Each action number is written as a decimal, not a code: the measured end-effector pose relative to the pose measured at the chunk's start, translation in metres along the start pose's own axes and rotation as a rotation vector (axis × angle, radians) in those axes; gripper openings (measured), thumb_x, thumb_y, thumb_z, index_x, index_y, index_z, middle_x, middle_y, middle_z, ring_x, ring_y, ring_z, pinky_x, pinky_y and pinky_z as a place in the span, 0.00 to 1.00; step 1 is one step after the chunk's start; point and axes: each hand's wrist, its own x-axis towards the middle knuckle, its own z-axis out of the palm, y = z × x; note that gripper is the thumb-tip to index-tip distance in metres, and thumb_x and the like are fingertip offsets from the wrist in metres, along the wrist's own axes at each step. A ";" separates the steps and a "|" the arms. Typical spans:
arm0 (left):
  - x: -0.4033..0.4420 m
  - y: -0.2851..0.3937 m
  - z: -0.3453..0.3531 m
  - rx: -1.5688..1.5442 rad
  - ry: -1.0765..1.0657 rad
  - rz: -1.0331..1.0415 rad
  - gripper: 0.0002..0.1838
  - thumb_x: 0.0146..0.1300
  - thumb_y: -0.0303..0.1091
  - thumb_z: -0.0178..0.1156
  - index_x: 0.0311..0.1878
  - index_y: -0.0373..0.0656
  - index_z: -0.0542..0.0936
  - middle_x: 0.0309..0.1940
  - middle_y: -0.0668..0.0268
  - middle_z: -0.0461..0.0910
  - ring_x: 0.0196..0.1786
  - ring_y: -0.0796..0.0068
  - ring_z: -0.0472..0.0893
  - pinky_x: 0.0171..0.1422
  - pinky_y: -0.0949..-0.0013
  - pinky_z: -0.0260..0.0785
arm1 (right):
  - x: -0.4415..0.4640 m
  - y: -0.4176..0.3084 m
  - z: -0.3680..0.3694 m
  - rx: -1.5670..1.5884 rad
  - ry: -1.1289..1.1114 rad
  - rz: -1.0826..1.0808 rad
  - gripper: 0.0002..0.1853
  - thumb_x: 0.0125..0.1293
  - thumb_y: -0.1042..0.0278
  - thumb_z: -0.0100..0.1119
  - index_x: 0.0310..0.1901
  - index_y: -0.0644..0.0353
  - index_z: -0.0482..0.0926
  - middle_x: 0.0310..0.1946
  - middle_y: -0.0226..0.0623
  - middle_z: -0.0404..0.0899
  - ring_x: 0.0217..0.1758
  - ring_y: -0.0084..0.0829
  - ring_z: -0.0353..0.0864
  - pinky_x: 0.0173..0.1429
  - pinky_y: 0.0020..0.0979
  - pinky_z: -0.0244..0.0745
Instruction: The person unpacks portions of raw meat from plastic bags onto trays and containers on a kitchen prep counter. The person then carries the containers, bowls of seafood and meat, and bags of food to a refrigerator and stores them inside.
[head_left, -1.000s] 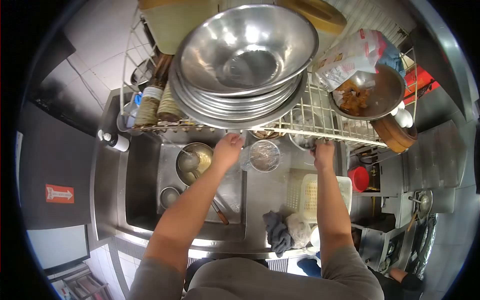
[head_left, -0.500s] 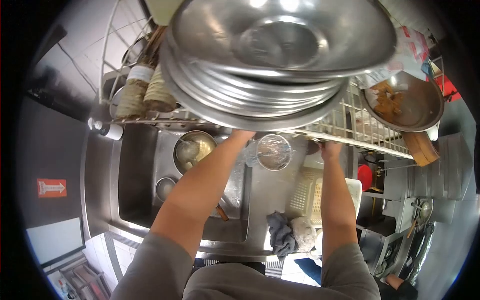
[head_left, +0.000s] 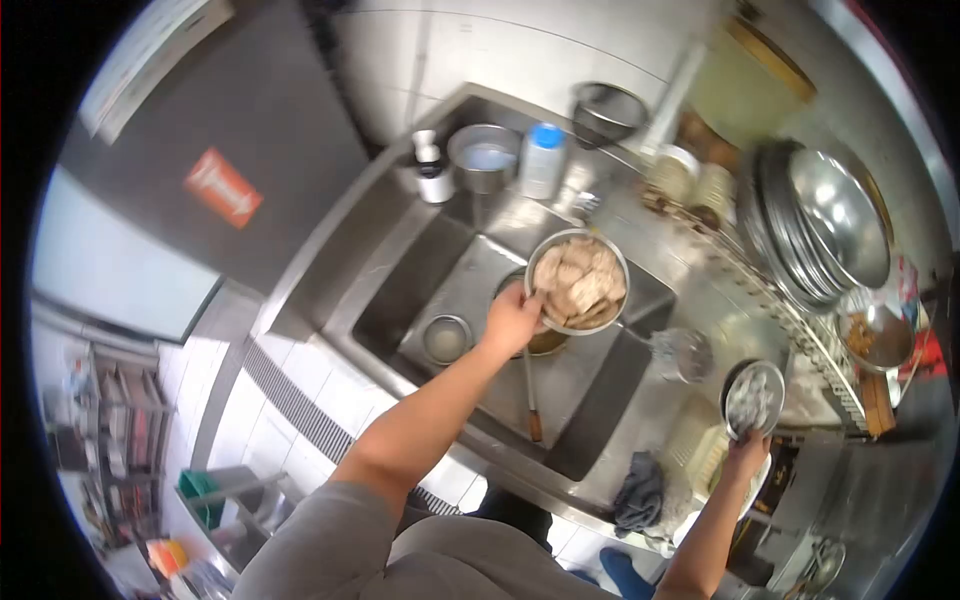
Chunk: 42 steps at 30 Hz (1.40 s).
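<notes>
My left hand [head_left: 515, 320] grips the rim of a round metal bowl filled with pale brown sliced pieces [head_left: 577, 281], held over the sink [head_left: 480, 400]. At the right, my right hand [head_left: 748, 455] holds the near rim of a smaller metal bowl with whitish, translucent contents [head_left: 754, 398]. Below the left bowl, a pan with a wooden-handled ladle [head_left: 534, 425] is partly hidden in the sink. A small metal bowl [head_left: 446, 340] sits beside it. Between my hands, a plastic-covered bowl [head_left: 683, 355] rests on the steel counter.
A soap bottle [head_left: 432, 175], a metal pot [head_left: 484, 158] and a blue-capped bottle [head_left: 542, 162] stand behind the sink. Stacked steel bowls [head_left: 838, 220] lie on a wire rack at the right. A dark cloth [head_left: 638, 495] and a pale basket [head_left: 694, 440] are on the counter.
The view has swung left. Both hands have come out from under the rack, each now with a bowl. The left bowl has moved over the sink.
</notes>
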 end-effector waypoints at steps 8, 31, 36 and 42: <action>-0.229 -0.107 -0.351 -0.108 0.342 -0.130 0.11 0.68 0.33 0.56 0.41 0.33 0.79 0.28 0.62 0.82 0.29 0.74 0.81 0.34 0.69 0.74 | -0.268 0.035 0.141 0.018 -0.376 0.251 0.12 0.59 0.79 0.53 0.45 0.56 0.73 0.35 0.33 0.80 0.28 0.28 0.81 0.23 0.28 0.71; -0.546 -0.255 -0.683 -0.531 1.386 -0.373 0.08 0.72 0.30 0.50 0.39 0.38 0.76 0.31 0.66 0.81 0.29 0.79 0.79 0.35 0.72 0.77 | -0.797 0.180 0.501 -0.575 -1.331 0.589 0.14 0.61 0.74 0.54 0.48 0.57 0.69 0.36 0.37 0.78 0.33 0.32 0.82 0.30 0.35 0.77; -0.490 -0.253 -0.739 -0.528 1.362 -0.363 0.08 0.73 0.30 0.50 0.40 0.39 0.76 0.32 0.66 0.81 0.29 0.79 0.79 0.35 0.72 0.76 | -0.839 0.174 0.626 -0.390 -1.330 0.583 0.13 0.61 0.74 0.55 0.47 0.63 0.68 0.40 0.44 0.74 0.33 0.36 0.78 0.28 0.35 0.76; -0.390 -0.233 -0.835 -0.482 1.248 -0.275 0.08 0.74 0.31 0.51 0.42 0.37 0.77 0.34 0.65 0.81 0.31 0.78 0.80 0.38 0.71 0.77 | -0.872 0.154 0.799 -0.067 -1.134 0.550 0.12 0.64 0.71 0.57 0.46 0.62 0.69 0.43 0.42 0.74 0.38 0.34 0.77 0.36 0.36 0.80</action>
